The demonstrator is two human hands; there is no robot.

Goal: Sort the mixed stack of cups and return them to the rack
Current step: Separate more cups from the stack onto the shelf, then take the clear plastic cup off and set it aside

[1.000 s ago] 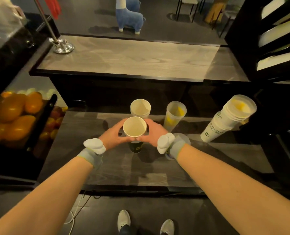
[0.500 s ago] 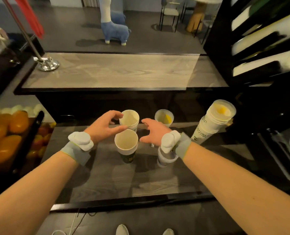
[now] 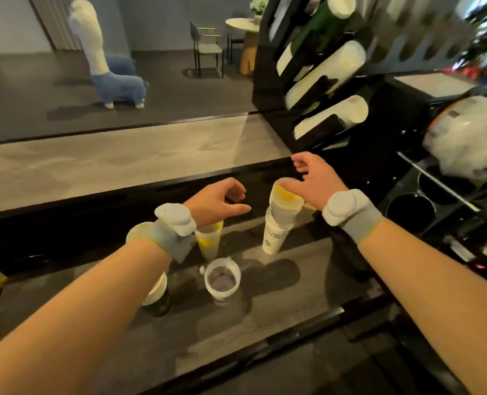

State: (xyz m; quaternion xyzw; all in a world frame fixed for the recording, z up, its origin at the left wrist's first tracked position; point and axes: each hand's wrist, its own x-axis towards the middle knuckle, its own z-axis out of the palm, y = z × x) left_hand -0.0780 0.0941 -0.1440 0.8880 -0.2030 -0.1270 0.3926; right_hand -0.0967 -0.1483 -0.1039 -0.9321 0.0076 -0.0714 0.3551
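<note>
Here the mixed stack [image 3: 281, 220] (tilted) stands between both empty hands [image 3: 267, 191].

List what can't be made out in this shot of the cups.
Head view, the only one:
- Paper cup stack: mostly hidden by the left forearm; count unclear.
- Cup behind the left wristband: only part of its rim shows.
- Mixed stack: the right hand covers part of its rim; contact unclear, print too blurred to read.
- Rack: motion-blurred, cut by the top edge.
</note>
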